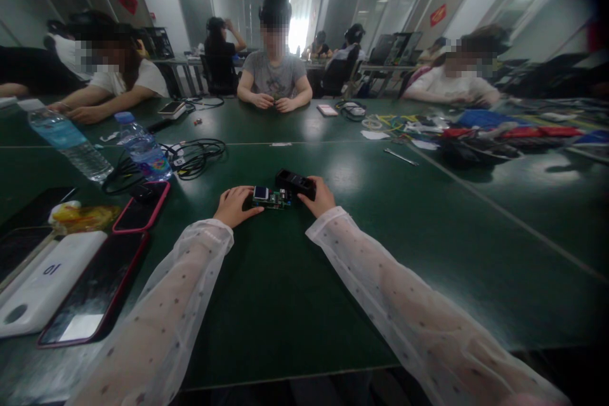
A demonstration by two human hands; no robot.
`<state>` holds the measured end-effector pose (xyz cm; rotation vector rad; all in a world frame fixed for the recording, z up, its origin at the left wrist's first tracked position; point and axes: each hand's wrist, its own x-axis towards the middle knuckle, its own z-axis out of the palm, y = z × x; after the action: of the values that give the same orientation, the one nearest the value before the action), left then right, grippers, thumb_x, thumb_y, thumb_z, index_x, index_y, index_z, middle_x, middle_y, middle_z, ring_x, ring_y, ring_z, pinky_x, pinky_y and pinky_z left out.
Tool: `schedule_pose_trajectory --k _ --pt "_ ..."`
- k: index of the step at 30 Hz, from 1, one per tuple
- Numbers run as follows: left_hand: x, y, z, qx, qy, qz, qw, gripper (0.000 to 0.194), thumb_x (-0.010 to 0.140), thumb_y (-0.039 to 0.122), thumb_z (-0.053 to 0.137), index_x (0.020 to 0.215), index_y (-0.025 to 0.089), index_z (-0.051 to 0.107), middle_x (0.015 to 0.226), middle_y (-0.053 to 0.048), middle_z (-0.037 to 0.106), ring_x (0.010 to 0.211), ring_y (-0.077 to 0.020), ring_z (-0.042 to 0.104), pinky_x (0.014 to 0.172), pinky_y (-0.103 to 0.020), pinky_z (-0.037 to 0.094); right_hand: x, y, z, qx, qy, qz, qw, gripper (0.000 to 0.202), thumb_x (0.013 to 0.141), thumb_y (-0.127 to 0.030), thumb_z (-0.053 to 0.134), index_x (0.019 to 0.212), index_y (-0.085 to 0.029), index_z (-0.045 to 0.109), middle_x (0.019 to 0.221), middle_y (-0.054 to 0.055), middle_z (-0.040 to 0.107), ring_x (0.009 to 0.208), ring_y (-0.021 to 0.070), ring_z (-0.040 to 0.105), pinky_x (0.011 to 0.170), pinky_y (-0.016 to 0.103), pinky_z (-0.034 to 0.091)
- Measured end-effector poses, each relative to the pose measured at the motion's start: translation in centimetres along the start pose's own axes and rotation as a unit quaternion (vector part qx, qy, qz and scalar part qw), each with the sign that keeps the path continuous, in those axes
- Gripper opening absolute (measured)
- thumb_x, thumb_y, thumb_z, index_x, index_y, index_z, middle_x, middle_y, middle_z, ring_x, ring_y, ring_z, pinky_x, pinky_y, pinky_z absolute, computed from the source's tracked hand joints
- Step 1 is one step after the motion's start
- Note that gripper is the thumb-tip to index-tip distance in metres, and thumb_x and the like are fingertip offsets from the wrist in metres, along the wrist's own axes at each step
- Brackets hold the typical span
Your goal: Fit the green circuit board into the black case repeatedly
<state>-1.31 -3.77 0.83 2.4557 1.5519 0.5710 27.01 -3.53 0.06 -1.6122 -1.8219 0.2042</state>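
Near the middle of the green table, my left hand (236, 205) grips the left end of a small green circuit board (272, 198), thumb at its near edge and fingers at the far edge. A small dark screen with a pale frame sits on the board's left part. My right hand (320, 197) is closed on the right end of a black plastic case (291, 180), which lies tilted just behind and to the right of the board. The board's right end and the case are close together; whether they touch is hard to tell.
Two water bottles (145, 149) and coiled black cables (202, 157) stand and lie at left, beyond several phones (95, 292) and a white power bank (47, 279). A metal tool (401, 157), wires and bags lie at right. People sit across the table (304, 124).
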Motion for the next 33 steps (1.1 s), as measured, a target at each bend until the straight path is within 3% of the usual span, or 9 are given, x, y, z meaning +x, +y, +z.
schedule_pose_trajectory --k 28,33 --pt "-0.05 -0.05 -0.03 -0.003 -0.001 0.004 1.000 0.053 0.081 0.062 0.055 0.119 0.025 0.053 0.134 -0.006 0.052 0.126 -0.0303 0.042 0.105 -0.052 0.028 -0.04 -0.25 -0.15 -0.008 -0.005 0.004 1.000 0.053 0.075 -0.030 0.066 0.121 -0.018 0.044 0.114 0.015 0.060 0.105 0.0319 0.059 0.089 0.054 0.048" --pt "-0.06 0.01 -0.17 -0.006 -0.007 0.006 1.000 0.054 0.082 0.062 0.054 0.120 0.025 0.053 0.134 -0.007 0.052 0.126 -0.0306 0.042 0.105 -0.053 0.028 0.01 0.50 0.34 0.063 0.021 0.028 0.997 0.051 0.074 -0.029 0.066 0.120 -0.023 0.044 0.110 0.010 0.062 0.103 0.0286 0.062 0.090 0.051 0.048"
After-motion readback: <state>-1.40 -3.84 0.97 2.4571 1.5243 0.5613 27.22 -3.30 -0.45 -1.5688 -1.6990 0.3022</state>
